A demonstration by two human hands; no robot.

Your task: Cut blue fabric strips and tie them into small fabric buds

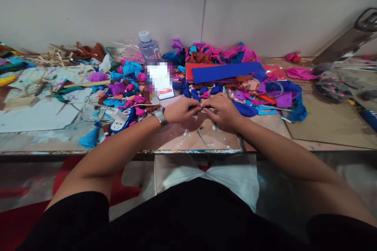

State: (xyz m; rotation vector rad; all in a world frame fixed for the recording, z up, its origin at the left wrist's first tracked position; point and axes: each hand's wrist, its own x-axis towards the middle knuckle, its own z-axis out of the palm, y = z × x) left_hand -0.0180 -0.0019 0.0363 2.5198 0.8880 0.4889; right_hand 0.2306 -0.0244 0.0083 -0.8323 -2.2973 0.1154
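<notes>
My left hand (pixel 180 110) and my right hand (pixel 223 111) meet at the middle of the work table (pixel 188 141), fingers curled and pinched together. Between their fingertips is a small dark blue piece (pixel 201 106), too small to name for sure. A metal watch (pixel 160 116) is on my left wrist. Just beyond the hands lie several small rolled blue fabric buds (pixel 191 94) and pink ones (pixel 138 100). A phone (pixel 160 79) stands behind my left hand.
Heaps of pink, purple and blue fabric scraps (pixel 224 53) fill the back. A blue sheet (pixel 226 71) lies on red sheets. A water bottle (pixel 149 47) stands by the wall. A tape ring (pixel 273 89) is at right, wooden sticks (pixel 53 57) at left.
</notes>
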